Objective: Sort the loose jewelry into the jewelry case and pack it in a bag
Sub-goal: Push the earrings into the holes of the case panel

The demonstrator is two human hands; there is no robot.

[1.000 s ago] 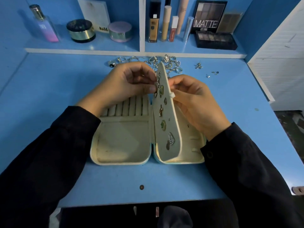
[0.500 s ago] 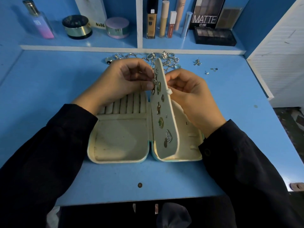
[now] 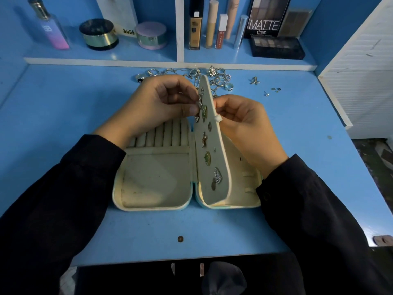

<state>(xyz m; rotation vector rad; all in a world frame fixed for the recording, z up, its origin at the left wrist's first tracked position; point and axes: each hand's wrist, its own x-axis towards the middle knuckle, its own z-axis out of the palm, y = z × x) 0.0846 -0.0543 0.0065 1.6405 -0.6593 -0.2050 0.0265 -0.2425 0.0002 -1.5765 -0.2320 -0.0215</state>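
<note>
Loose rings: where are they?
Head view: the loose rings lie centre-back on the desk, below the shelf, behind the jewelry case and its raised flap.

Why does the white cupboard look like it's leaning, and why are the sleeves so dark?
Head view: the wide lens tilts lines near the frame's edges, so the cupboard leans; the black sleeves come out nearly featureless in the dim light; the jar glints on its gold band; the far jewelry looks soft.

"MATTE": eyeshadow palette (image 3: 268, 17) | "NUDE": white box (image 3: 119, 15)
</note>
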